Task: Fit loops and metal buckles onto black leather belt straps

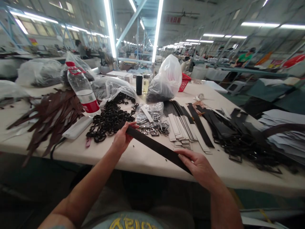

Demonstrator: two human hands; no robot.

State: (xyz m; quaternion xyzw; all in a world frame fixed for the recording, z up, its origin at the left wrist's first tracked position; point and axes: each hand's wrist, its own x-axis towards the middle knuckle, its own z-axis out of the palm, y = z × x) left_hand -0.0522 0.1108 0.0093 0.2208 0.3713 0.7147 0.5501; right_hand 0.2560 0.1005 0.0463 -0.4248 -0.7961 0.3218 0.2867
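Observation:
A long dark strap (156, 146) stretches diagonally over the near edge of the white table (143, 157). My left hand (122, 137) is closed round its upper left end, just in front of a heap of black rings (109, 119). My right hand (199, 165) grips its lower right end, thumb on top. Behind the strap lies a clear bag of metal buckles (152, 118) and a fanned stack of black and pale strips (183, 125).
Brown straps (51, 116) pile at the left beside a plastic bottle (82, 90) and a white flat box (76, 127). Finished dark straps with buckles (240, 136) heap at the right. A filled plastic bag (166, 79) and a red basket (184, 82) stand behind. Other workers sit far back.

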